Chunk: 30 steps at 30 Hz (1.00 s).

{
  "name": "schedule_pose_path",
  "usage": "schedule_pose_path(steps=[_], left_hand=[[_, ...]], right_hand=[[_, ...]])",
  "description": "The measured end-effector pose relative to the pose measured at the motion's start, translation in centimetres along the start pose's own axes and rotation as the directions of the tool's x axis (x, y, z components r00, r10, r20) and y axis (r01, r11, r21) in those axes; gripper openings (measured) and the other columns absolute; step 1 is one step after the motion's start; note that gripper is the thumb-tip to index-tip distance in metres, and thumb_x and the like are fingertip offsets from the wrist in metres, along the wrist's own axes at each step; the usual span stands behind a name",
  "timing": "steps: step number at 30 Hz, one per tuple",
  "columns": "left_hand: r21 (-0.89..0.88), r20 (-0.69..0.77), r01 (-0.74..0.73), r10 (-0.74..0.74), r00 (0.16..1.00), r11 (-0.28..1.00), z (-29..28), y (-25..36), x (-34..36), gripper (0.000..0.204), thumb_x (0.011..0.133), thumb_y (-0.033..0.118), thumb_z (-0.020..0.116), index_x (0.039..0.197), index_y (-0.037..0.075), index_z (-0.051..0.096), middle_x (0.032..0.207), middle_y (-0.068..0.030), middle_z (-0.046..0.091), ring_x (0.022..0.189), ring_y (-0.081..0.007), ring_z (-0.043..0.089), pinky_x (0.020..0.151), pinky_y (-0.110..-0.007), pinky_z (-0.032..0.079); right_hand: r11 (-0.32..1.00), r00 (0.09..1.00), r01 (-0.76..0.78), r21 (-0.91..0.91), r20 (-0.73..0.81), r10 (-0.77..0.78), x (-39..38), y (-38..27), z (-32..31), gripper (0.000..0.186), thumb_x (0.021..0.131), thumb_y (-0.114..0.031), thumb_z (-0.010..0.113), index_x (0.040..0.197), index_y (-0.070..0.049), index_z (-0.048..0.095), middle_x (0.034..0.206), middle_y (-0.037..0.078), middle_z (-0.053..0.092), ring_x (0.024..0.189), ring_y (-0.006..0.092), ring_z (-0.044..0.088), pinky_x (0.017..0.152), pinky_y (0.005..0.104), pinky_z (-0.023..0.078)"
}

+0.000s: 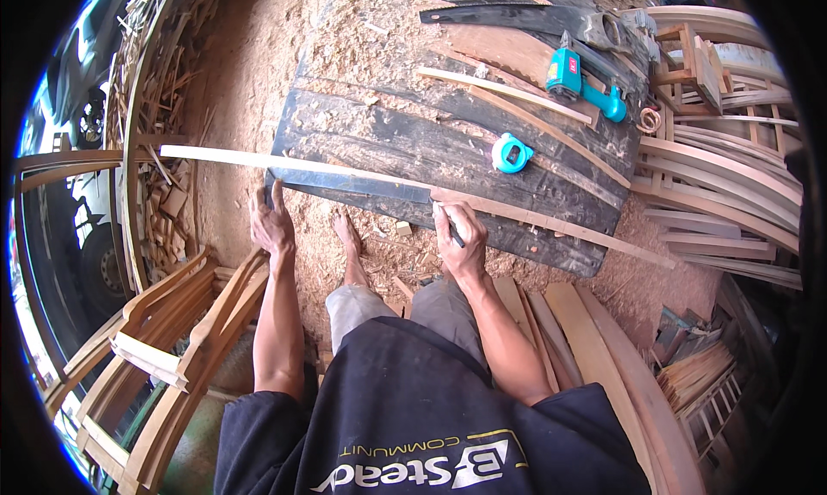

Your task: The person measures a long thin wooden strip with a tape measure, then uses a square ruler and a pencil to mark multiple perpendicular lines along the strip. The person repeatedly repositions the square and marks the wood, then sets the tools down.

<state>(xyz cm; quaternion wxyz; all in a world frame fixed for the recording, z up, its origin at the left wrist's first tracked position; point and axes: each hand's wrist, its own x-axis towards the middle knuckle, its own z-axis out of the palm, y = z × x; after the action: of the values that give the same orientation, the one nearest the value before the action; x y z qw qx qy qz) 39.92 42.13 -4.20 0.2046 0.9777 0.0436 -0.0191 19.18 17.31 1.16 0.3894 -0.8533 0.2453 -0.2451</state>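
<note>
A long, pale, slightly curved wooden strip (534, 219) lies across the near side of the dark plank worktable, its left end jutting past the edge. Flat against its near edge runs a bluish-grey straightedge-like strip (353, 185). My left hand (272, 224) is closed on the left end of this grey strip, thumb and fingers pinching it. By its right end, my right hand (465, 236) grips a dark pen-like marker (456, 235), fingers curled, with the tip near the wooden strip. The marker's tip is too small to make out clearly.
Farther back on the table (388, 142) are a turquoise tape measure (512, 154), a turquoise power tool (568, 77), a handsaw (517, 17) and loose wood strips. Curved wooden pieces (724, 168) are stacked at right; wooden frames (181, 357) stand at left. Sawdust covers the floor.
</note>
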Motion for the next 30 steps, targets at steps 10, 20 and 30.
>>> schedule_pose_path(steps=[10,20,30], left_hand=[[-0.031,0.023,0.017,-0.017,1.0,0.999,0.2,-0.9,0.4,0.07,0.095,0.074,0.042,0.115,0.012,0.068,0.1,-0.0112,0.068,0.092,-0.0296,0.065,0.083,-0.051,0.049],[-0.182,0.113,-0.851,0.87,0.479,0.492,-2.3,9.7,3.2,0.035,0.09,0.04,0.072,0.114,0.014,0.072,0.083,-0.0025,0.065,0.068,-0.0183,0.062,0.065,-0.035,0.052],[-0.304,0.311,-0.895,0.922,0.23,0.326,5.4,14.7,-1.5,0.045,0.091,0.047,0.066,0.129,0.024,0.069,0.091,-0.0065,0.062,0.089,-0.0249,0.059,0.081,-0.04,0.043]], right_hand=[[0.997,0.998,-0.048,0.06,-0.041,0.051,0.0,0.1,-1.1,0.003,0.093,-0.002,0.067,0.093,0.001,0.066,0.092,0.015,0.069,0.079,0.0292,0.07,0.068,0.0367,0.056],[0.989,0.984,-0.087,0.118,-0.144,0.104,-2.5,1.9,-3.9,0.016,0.101,-0.007,0.059,0.1,0.005,0.069,0.106,0.016,0.071,0.094,0.0244,0.07,0.082,0.0338,0.057],[0.986,0.989,-0.099,0.133,-0.095,0.112,-3.8,0.6,-3.1,0.012,0.098,-0.009,0.064,0.098,0.002,0.069,0.104,0.015,0.072,0.095,0.029,0.071,0.082,0.0363,0.057]])
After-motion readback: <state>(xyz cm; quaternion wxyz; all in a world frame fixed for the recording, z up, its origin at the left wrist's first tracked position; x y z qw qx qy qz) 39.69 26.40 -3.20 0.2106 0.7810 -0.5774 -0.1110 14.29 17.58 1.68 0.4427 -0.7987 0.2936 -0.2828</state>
